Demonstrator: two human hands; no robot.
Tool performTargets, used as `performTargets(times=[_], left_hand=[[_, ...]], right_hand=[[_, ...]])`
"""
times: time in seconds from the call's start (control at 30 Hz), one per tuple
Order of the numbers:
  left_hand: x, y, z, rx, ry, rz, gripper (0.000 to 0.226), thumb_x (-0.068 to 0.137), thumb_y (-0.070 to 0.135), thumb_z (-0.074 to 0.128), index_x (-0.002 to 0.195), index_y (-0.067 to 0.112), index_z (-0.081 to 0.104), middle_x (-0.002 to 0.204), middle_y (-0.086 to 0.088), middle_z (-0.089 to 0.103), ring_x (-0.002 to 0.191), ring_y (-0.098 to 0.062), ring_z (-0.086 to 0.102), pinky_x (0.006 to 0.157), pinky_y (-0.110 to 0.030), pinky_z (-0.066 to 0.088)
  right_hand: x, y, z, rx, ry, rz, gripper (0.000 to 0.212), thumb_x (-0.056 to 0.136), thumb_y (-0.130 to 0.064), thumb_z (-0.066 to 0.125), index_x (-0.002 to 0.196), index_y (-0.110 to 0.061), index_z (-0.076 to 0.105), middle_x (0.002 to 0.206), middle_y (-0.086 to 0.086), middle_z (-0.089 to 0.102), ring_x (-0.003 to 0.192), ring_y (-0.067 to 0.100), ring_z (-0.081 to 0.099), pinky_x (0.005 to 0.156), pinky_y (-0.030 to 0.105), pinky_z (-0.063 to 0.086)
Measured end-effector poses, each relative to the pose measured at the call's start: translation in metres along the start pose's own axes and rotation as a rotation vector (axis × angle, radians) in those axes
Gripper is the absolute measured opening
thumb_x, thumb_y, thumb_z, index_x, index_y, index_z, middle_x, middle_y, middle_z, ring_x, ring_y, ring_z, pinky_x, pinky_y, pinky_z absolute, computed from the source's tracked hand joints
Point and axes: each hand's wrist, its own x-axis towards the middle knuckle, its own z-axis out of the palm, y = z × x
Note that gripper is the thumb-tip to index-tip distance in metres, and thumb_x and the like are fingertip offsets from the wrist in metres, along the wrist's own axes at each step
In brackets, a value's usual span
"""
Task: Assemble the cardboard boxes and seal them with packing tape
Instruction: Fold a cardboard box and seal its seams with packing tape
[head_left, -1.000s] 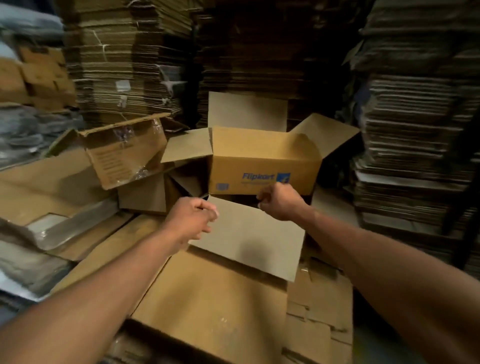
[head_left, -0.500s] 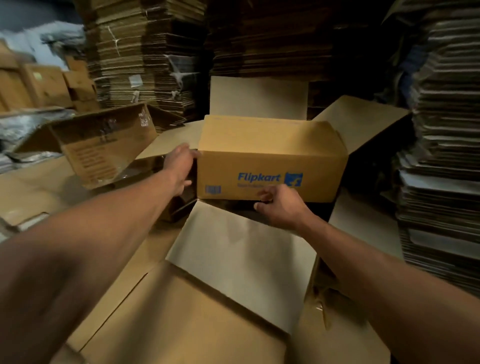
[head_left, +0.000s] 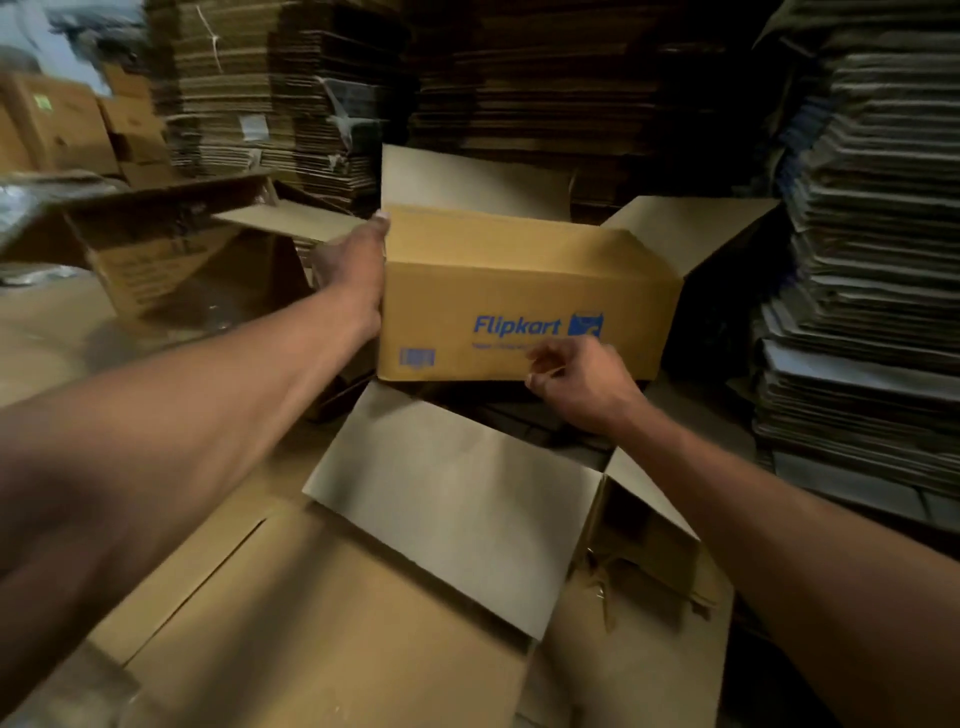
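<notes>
Stacks of flattened brown cardboard sheets (head_left: 545, 88) walled in the space where you worked. Your brown Flipkart-printed cardboard box (head_left: 519, 291) stood open on flat cardboard (head_left: 311, 623), its four flaps spread outward, the near flap (head_left: 457, 499) lying toward you. Your left hand (head_left: 358, 270) lay flat against the box's left wall, fingers straight, fingertips at the upper corner, arm stretched forward. Your right hand (head_left: 576, 379), fingers curled, sat at the front wall's lower edge; whether it gripped anything could not be told.
</notes>
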Motion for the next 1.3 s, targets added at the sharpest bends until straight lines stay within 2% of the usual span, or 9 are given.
performTargets(times=[0.1,0.27,0.37,0.53,0.63,0.73,1.1,1.2,1.3], left_hand=[[-0.026,0.001,-0.023,0.024,0.033,0.017,0.022,0.089,0.033,0.076,0.074,0.02,0.068,0.074,0.007,0.066,0.062,-0.007,0.056,0.052,-0.018,0.042],[-0.082,0.008,-0.1,-0.03,0.064,-0.004,0.025,0.081,0.04,0.079,0.086,0.016,0.074,0.08,0.003,0.062,0.077,-0.013,0.052,0.068,-0.028,0.039],[-0.135,0.025,-0.165,-0.047,0.092,-0.045,0.048,0.084,0.041,0.08,0.123,0.013,0.073,0.119,0.007,0.071,0.107,-0.016,0.065,0.097,-0.032,0.051],[-0.219,0.063,-0.282,-0.169,0.06,-0.067,0.023,0.081,0.041,0.079,0.08,0.02,0.07,0.086,0.007,0.07,0.084,-0.014,0.063,0.079,-0.033,0.049],[-0.265,0.093,-0.357,-0.177,0.08,-0.13,0.04,0.088,0.038,0.079,0.123,0.02,0.074,0.107,0.005,0.074,0.094,-0.01,0.068,0.075,-0.029,0.055],[-0.294,0.109,-0.433,-0.179,0.081,-0.212,0.055,0.089,0.032,0.081,0.139,0.018,0.065,0.116,0.006,0.071,0.101,-0.009,0.066,0.077,-0.026,0.051],[-0.387,0.095,-0.662,0.1,0.266,-0.474,0.034,0.091,0.043,0.077,0.117,0.02,0.077,0.118,0.0,0.074,0.111,-0.02,0.067,0.102,-0.044,0.053],[-0.375,0.11,-0.687,0.134,0.272,-0.484,0.015,0.094,0.041,0.073,0.092,0.026,0.076,0.107,-0.003,0.075,0.102,-0.02,0.068,0.091,-0.037,0.054],[-0.348,0.121,-0.71,0.117,0.274,-0.559,0.017,0.096,0.032,0.072,0.106,0.018,0.071,0.101,-0.006,0.073,0.095,-0.019,0.07,0.081,-0.034,0.057]], right_hand=[[-0.016,-0.021,-0.011,-0.002,0.041,0.01,0.034,0.086,-0.019,0.068,0.12,-0.022,0.074,0.107,-0.011,0.076,0.104,0.013,0.07,0.097,0.032,0.055],[-0.068,-0.083,-0.028,0.026,0.065,0.028,0.041,0.083,-0.024,0.074,0.124,-0.026,0.072,0.111,-0.011,0.075,0.102,0.016,0.07,0.097,0.037,0.055],[-0.127,-0.128,-0.032,-0.02,0.023,0.067,0.052,0.082,-0.029,0.079,0.132,-0.028,0.066,0.124,-0.008,0.072,0.11,0.019,0.068,0.097,0.038,0.055],[-0.253,-0.197,-0.024,-0.079,-0.057,0.159,0.066,0.082,-0.033,0.082,0.143,-0.026,0.058,0.135,0.007,0.066,0.125,0.028,0.061,0.101,0.036,0.051],[-0.32,-0.246,-0.025,-0.08,-0.103,0.183,0.07,0.086,-0.032,0.081,0.149,-0.024,0.052,0.139,0.01,0.062,0.127,0.029,0.058,0.098,0.034,0.049],[-0.371,-0.29,-0.023,-0.064,-0.08,0.227,0.067,0.086,-0.031,0.081,0.147,-0.027,0.052,0.139,0.006,0.062,0.118,0.028,0.063,0.091,0.037,0.054],[-0.522,-0.372,0.032,-0.17,-0.236,0.155,0.068,0.086,-0.056,0.074,0.146,-0.033,0.053,0.151,0.003,0.048,0.136,0.029,0.043,0.105,0.05,0.047],[-0.519,-0.402,0.046,-0.167,-0.265,0.076,0.058,0.092,-0.057,0.066,0.143,-0.032,0.056,0.149,0.001,0.051,0.137,0.028,0.044,0.105,0.049,0.046],[-0.508,-0.437,0.062,-0.198,-0.272,0.02,0.053,0.095,-0.057,0.063,0.141,-0.031,0.058,0.144,0.001,0.056,0.135,0.03,0.045,0.104,0.049,0.047]])
